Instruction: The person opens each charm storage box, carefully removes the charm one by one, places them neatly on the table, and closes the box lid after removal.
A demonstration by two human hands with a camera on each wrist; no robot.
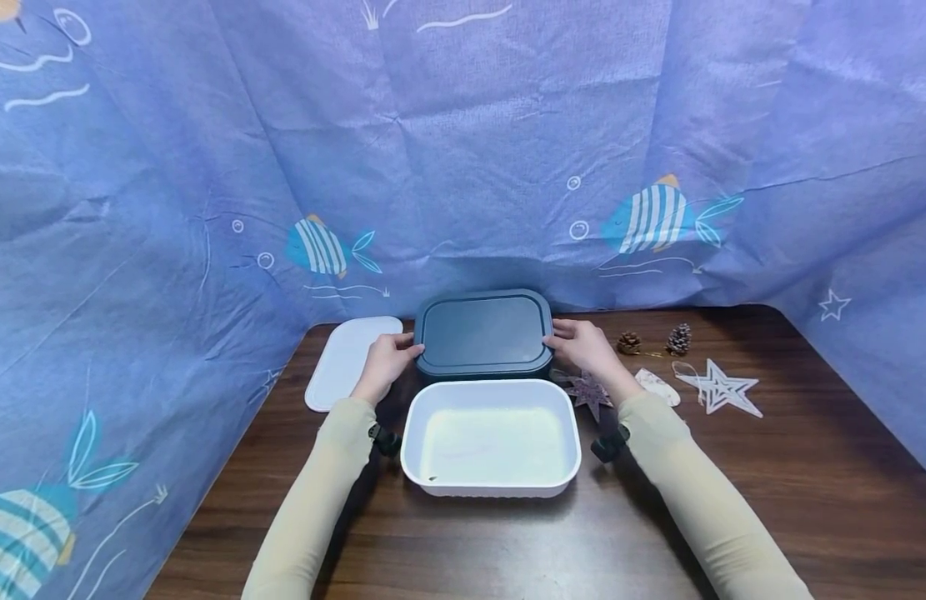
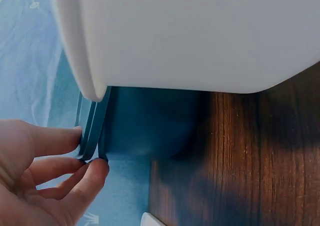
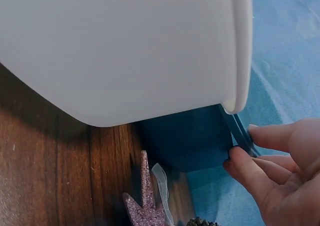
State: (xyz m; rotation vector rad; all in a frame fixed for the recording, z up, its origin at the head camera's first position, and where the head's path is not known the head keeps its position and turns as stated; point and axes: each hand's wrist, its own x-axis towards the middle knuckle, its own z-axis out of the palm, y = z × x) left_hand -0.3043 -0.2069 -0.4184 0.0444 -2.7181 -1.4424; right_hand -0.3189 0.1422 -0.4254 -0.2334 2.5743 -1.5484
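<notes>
A dark blue rectangular food container stands at the back of the table, its matching lid on top. In both wrist views a narrow gap shows between the lid's edge and the container's rim. My left hand pinches the lid's left edge, thumb on top and fingers at the rim below. At the opposite end, my right hand pinches the lid's right edge in the same way. Just in front of the blue container sits an uncovered white container, with a small dark speck inside near its front left corner.
A white lid lies at the left. To the right are a glittery purple star, a whitish ornament, a white star and two pine cones. A patterned blue cloth hangs right behind the table.
</notes>
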